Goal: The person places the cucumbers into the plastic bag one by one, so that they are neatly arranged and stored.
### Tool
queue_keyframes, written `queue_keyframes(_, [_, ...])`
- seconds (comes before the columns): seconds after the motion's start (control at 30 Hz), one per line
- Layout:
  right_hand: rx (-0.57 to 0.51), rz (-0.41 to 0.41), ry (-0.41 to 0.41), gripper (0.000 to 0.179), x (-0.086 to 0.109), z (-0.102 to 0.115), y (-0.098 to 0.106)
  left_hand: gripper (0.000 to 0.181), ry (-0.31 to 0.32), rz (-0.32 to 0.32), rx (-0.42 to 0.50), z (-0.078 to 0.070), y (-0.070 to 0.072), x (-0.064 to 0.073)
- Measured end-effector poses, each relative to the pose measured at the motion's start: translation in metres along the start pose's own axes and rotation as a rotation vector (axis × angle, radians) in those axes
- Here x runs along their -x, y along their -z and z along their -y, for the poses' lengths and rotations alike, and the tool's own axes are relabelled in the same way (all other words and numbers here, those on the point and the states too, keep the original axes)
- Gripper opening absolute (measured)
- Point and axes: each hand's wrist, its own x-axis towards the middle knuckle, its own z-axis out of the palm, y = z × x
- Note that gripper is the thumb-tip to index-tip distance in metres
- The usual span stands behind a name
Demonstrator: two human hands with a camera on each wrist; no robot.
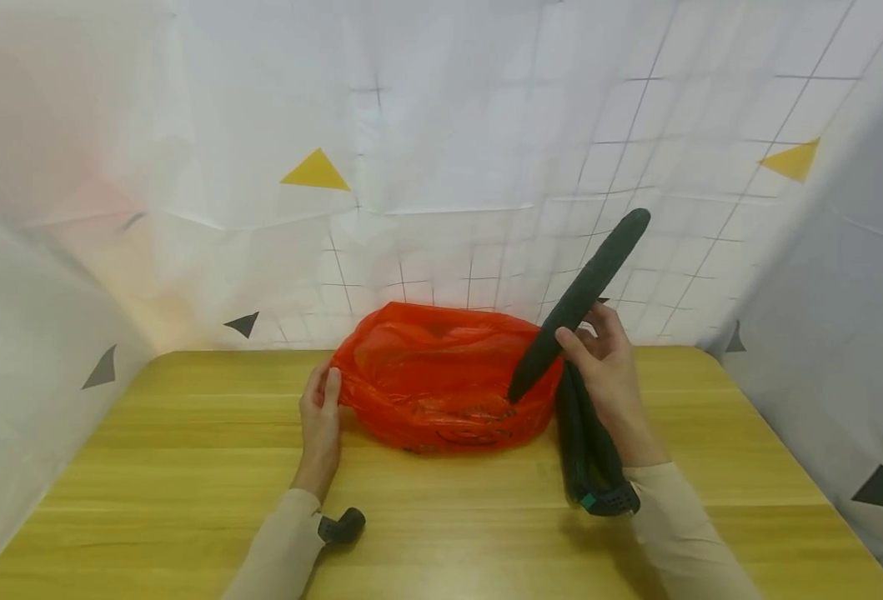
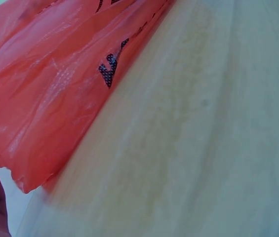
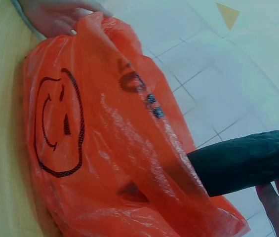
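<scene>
A red plastic bag (image 1: 441, 425) with black printing stands on the table, its mouth spread wide. At its left edge my left hand (image 1: 323, 421) pinches the rim between thumb and fingers. My right hand (image 1: 608, 375) grips a long dark green cucumber (image 1: 584, 292), tilted with its upper end to the right. In the right wrist view the lower end of this cucumber (image 3: 243, 160) is inside the bag mouth, faintly visible through the red plastic (image 3: 109, 148). Beneath my right hand and forearm, more cucumbers (image 1: 574, 442) lie on the table beside the bag, partly hidden.
The yellow wooden table (image 1: 186, 467) ends at a white sheet wall (image 1: 441, 150) marked with grid lines and triangles. White sheets also hang at the left and right sides. Dark devices are strapped on the left wrist (image 1: 343, 527) and right wrist (image 1: 612, 500).
</scene>
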Motion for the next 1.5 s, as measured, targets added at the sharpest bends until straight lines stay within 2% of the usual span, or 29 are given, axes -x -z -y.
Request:
queue_keyframes(0.17, [0.197, 0.036, 0.022, 0.052, 0.002, 0.002, -0.006, 0.041, -0.008, -0.016, 0.008, 0.014, 0.004, -0.006])
queue_keyframes(0.27, [0.243, 0.059, 0.031, 0.053, 0.005, 0.008, -0.012, 0.041, -0.021, -0.020, 0.024, 0.021, 0.005, -0.009])
queue_keyframes(0.57, [0.310, 0.109, 0.031, 0.052, 0.010, 0.024, -0.022, 0.041, -0.023, -0.024, 0.024, 0.022, 0.005, -0.010])
queue_keyframes(0.73, [0.334, 0.146, 0.046, 0.053, 0.010, 0.026, -0.025, 0.041, -0.014, -0.036, 0.024, 0.021, 0.006, -0.010])
queue_keyframes(0.93, [0.412, 0.213, 0.049, 0.054, 0.011, 0.027, -0.029, 0.040, -0.027, -0.054, 0.021, 0.020, 0.009, -0.010])
queue_keyframes(1.17, [0.512, 0.302, 0.091, 0.056, 0.013, 0.029, -0.033, 0.040, -0.017, -0.062, 0.011, 0.022, 0.011, -0.009])
queue_keyframes(1.5, [0.549, 0.363, 0.118, 0.056, 0.017, 0.029, -0.036, 0.040, -0.049, -0.069, 0.028, 0.021, 0.010, -0.009])
